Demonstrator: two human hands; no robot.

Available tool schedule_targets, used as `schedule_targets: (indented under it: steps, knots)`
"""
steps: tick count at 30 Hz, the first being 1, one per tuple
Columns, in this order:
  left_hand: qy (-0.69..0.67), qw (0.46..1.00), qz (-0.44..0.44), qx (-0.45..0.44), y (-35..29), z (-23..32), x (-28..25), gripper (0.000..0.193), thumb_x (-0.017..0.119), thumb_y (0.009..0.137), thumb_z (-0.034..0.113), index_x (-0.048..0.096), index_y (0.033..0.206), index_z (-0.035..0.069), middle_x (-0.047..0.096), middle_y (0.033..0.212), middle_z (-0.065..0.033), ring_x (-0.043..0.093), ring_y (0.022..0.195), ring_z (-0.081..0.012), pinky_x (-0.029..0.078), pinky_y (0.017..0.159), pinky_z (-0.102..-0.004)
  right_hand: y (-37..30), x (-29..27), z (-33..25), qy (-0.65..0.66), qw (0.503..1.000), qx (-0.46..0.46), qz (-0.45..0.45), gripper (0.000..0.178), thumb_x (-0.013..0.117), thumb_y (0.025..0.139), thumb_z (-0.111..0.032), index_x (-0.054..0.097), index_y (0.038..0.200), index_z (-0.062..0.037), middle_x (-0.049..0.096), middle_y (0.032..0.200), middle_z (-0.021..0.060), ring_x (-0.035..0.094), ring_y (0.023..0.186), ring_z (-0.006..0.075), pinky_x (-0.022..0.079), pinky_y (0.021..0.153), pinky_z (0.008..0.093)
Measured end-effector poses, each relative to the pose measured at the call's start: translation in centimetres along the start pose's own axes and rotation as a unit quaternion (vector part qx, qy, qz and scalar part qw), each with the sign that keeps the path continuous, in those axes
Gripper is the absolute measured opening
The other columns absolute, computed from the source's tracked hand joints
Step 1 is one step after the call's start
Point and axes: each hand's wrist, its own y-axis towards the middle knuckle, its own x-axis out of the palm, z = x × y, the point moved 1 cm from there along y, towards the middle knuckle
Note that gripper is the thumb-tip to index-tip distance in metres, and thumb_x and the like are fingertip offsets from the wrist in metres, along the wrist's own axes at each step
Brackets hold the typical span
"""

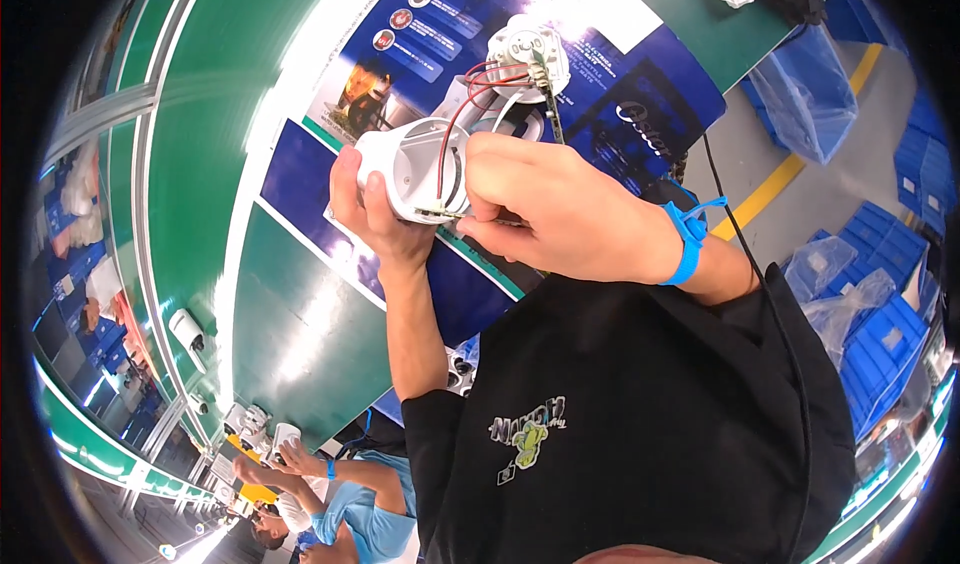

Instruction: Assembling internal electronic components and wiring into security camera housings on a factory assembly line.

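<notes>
head view, taking the white housing (415, 169) as the landmark: under it runs the long green counter (200, 144), with a blue printed sheet (600, 84) spread between counter and housing. blue bins (885, 344) sit well to its right on the floor. the left hand (370, 204) cups the housing from its left side, fingers (345, 179) wrapped around the shell. the right hand (560, 209), a blue wrist strap (690, 234) behind it, is at the housing's open rim, fingers pinched narrow on a small part there. red and white wires (470, 94) lead up from the housing to a round white part (525, 49) just above.
</notes>
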Motion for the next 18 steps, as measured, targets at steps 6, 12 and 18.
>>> schedule_targets:
  steps: [6,12,18]
  knots:
    - [-0.007,1.0,0.003,-0.005,-0.1,0.1,0.2,0.076,0.079,0.069,0.016,0.035,0.13,0.014,0.04,0.127,-0.0194,0.048,0.113,-0.0364,0.047,0.087,-0.0448,0.5,0.2,-0.4,-0.015,1.0,0.008,0.005,0.025,0.068,0.075,0.001,0.043,0.075,-0.0021,0.045,0.075,0.0102,0.048,0.061,0.0286,0.04,0.053,0.0348]
    - [-0.024,0.999,-0.036,0.001,-0.1,0.8,0.0,0.068,0.074,0.075,0.015,0.034,0.13,0.013,0.04,0.128,-0.0187,0.048,0.113,-0.0372,0.046,0.088,-0.0475,0.4,1.2,0.6,-0.039,0.998,0.044,-0.03,0.021,0.07,0.076,-0.005,0.052,0.085,-0.0002,0.053,0.084,0.0109,0.057,0.067,0.0276,0.046,0.057,0.0341]
    - [-0.023,1.0,-0.006,0.005,-0.1,0.2,0.3,0.068,0.076,0.071,0.014,0.038,0.127,0.012,0.043,0.126,-0.0197,0.049,0.112,-0.0375,0.045,0.089,-0.0468,-1.2,1.1,1.8,0.132,0.988,0.075,-0.024,0.025,0.068,0.079,-0.005,0.062,0.101,0.0032,0.061,0.085,0.0133,0.065,0.073,0.0211,0.052,0.061,0.0305]
